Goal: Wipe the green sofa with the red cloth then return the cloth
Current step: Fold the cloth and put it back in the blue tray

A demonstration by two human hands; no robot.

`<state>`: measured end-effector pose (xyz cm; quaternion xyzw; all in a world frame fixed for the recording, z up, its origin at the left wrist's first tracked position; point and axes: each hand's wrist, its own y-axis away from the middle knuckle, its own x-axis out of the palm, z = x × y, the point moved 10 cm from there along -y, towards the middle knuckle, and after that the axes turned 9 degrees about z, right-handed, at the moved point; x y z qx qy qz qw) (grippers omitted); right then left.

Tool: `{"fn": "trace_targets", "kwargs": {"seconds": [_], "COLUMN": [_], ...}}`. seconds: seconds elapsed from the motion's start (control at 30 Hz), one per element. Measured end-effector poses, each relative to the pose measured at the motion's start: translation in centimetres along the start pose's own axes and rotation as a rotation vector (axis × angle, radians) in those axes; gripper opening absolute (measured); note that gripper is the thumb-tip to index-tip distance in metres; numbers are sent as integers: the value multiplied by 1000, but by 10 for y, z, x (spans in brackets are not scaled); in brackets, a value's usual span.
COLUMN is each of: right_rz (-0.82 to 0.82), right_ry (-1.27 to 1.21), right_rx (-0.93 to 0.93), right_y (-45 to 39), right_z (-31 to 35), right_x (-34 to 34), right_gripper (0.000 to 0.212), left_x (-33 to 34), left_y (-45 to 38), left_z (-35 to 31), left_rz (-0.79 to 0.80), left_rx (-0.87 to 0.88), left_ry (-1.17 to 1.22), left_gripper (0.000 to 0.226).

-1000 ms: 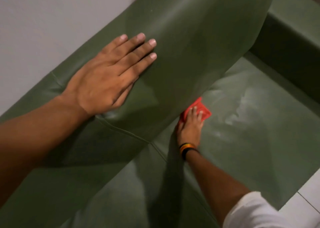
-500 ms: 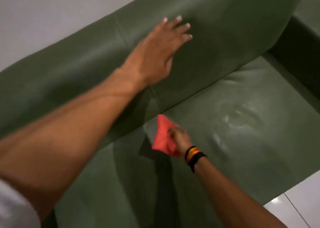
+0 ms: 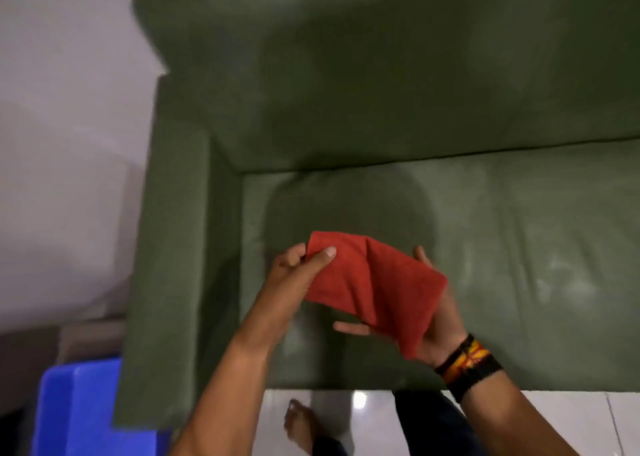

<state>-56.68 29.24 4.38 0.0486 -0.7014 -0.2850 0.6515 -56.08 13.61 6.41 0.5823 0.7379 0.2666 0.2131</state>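
Observation:
The green sofa fills most of the head view, its seat below me and its backrest at the top. The red cloth, folded with a crease down its middle, is held in the air above the left part of the seat. My left hand pinches the cloth's upper left corner between thumb and fingers. My right hand, with a striped wristband, holds the cloth's right end from underneath, the fingers partly hidden by the cloth.
The sofa's left armrest stands beside a pale wall. A blue plastic bin sits on the floor at the lower left. White floor tiles and my bare foot lie in front of the seat edge.
My left hand left the backrest and took the cloth's left corner. My right hand lifted the cloth off the seat. The view swung back to face the sofa's left end.

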Motion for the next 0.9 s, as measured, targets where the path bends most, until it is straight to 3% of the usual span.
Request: {"fn": "trace_targets", "kwargs": {"seconds": [0.17,0.33,0.47,0.63,0.73,0.8,0.9], "right_rz": [-88,-226,-93,32,-31,-128,-40], "right_ry": [296,1033,1384,1670,1715,1597,1665], "right_rx": [86,133,220,306,376,532,644], "right_y": [-14,-40,-74,-160,-220,-244,-229], "right_z": [-112,-236,-345,-463,-500,-501,-483], "right_x": [31,65,91,92,59,37,31], "right_gripper": [84,23,17,22,14,11,20], "left_x": [-125,-216,-262,-309,-325,-321,-326], "left_y": [124,269,363,414,391,371,373], "left_z": [86,197,296,400,454,474,454], "left_rz": [-323,-626,-864,-1172,-1155,-1022,-1003], "left_rx": [43,2,-30,-97,-143,-270,-406], "left_ry": [183,450,672,865,820,659,318], "left_gripper": [16,33,38,15,13,7,50]}}
